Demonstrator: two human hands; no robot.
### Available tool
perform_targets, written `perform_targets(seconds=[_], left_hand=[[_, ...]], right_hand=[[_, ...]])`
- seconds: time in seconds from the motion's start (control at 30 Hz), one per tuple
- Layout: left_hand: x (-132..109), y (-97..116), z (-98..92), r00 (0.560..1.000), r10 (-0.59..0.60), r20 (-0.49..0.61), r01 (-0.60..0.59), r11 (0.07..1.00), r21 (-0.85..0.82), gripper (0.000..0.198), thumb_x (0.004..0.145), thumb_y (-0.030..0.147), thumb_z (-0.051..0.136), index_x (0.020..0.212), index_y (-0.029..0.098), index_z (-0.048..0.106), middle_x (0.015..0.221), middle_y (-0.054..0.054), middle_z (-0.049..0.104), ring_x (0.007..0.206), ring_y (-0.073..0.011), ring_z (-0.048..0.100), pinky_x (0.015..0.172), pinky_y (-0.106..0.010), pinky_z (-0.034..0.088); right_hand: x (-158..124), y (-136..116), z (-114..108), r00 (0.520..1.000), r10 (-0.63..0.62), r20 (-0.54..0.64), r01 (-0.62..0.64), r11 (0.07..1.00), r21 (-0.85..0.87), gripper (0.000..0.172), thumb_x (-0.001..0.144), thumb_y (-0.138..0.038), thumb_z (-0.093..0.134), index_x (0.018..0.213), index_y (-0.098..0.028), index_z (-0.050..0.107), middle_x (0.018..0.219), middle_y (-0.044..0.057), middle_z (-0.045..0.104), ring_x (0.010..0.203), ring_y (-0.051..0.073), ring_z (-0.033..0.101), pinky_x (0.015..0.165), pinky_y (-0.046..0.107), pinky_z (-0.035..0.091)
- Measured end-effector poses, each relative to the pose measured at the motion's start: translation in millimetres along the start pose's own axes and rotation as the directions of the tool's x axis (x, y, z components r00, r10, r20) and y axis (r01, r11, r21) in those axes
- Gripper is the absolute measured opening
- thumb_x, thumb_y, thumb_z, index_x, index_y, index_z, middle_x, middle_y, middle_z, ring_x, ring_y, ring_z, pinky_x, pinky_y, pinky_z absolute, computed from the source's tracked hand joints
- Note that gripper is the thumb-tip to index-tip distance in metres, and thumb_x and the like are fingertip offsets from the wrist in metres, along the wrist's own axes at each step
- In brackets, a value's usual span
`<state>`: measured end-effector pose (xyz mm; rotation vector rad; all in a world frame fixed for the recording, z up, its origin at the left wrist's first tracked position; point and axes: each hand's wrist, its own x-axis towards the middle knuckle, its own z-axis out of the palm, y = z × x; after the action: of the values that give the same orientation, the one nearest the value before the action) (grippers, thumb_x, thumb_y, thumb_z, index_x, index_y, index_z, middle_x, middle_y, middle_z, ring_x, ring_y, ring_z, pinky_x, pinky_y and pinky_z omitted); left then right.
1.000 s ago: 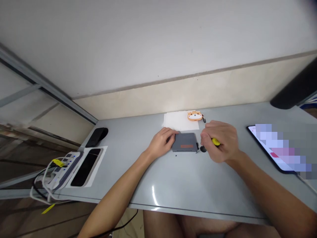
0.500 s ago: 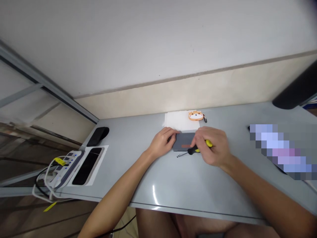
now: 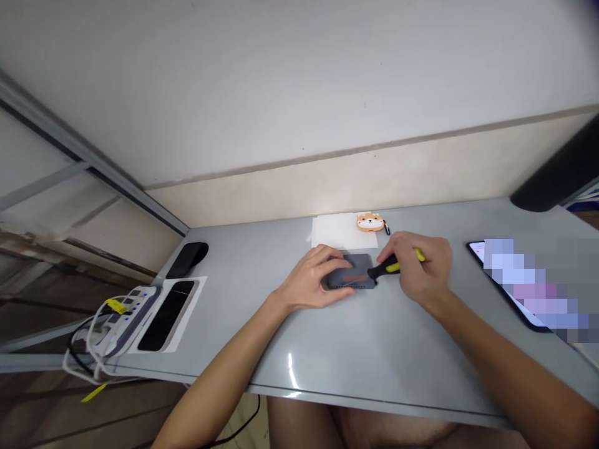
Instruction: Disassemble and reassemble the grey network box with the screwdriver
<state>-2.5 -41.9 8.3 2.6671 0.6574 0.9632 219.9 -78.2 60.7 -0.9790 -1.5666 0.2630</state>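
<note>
A small dark grey box [image 3: 360, 262] with a row of vent holes along its front edge and a reddish strip on top lies flat on the desk. My left hand [image 3: 313, 277] grips its left side, thumb along the front and fingers across the top. In my right hand [image 3: 423, 268], just right of the box, is a screwdriver [image 3: 386, 268] with a black and yellow handle. Its thin shaft points left over the box's top, the tip close to my left hand's fingers. Whether the tip touches the box I cannot tell.
Behind the box, white paper [image 3: 334, 232] lies under an orange animal-face case [image 3: 369, 222]. A phone [image 3: 477, 249] rests at the right. A power strip [image 3: 133, 318] with cables, another phone [image 3: 166, 315] and a black object [image 3: 185, 260] are at the left.
My right hand and the screwdriver have moved right and the shaft has risen from in front of the box to over it. My left hand has spread further around the box.
</note>
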Motion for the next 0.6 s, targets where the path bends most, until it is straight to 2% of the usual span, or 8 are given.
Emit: perform_targets(seconds=[0.1,0.2,0.33,0.6], left_hand=[[0,0,5.1,1.0,0.023,-0.02,-0.023,1.0,0.003,0.026,0.1,0.046,0.069,0.107,0.021,0.073,0.106,-0.01,0.071,0.099,-0.024,0.067,0.088,-0.042,0.057],[1,-1,7.0,0.999,0.01,-0.049,-0.01,1.0,0.006,0.024,0.103,0.042,0.065,0.097,0.02,0.074,0.099,-0.008,0.072,0.094,-0.0214,0.067,0.084,-0.039,0.057],[1,-2,4.9,0.997,0.013,-0.073,-0.011,1.0,0.028,0.025,0.105,0.039,0.062,0.096,0.02,0.075,0.098,-0.008,0.072,0.092,-0.0201,0.067,0.082,-0.037,0.058],[1,0,4.5,0.998,-0.034,-0.044,0.037,0.997,0.071,0.023,0.107,0.031,0.056,0.101,0.022,0.077,0.097,-0.008,0.073,0.092,-0.0208,0.068,0.082,-0.038,0.059]], right_hand=[[3,2,-1,0.988,0.134,-0.074,-0.132,0.991,0.03,0.041,0.088,-0.019,0.048,0.049,-0.022,0.061,0.044,-0.001,0.058,0.04,0.012,0.052,0.042,0.026,0.037],[5,6,-1,0.971,0.203,-0.125,-0.197,0.979,0.056,0.039,0.085,-0.022,0.049,0.048,-0.022,0.061,0.043,-0.001,0.055,0.04,0.011,0.047,0.042,0.026,0.035],[7,10,-1,0.961,0.236,-0.147,-0.226,0.971,0.078,0.036,0.082,-0.023,0.048,0.048,-0.022,0.061,0.045,-0.001,0.056,0.043,0.012,0.048,0.044,0.026,0.036],[5,17,0,0.952,0.251,-0.178,-0.235,0.966,0.104,0.035,0.082,-0.025,0.049,0.05,-0.022,0.062,0.048,0.0,0.056,0.047,0.013,0.049,0.046,0.027,0.036]])
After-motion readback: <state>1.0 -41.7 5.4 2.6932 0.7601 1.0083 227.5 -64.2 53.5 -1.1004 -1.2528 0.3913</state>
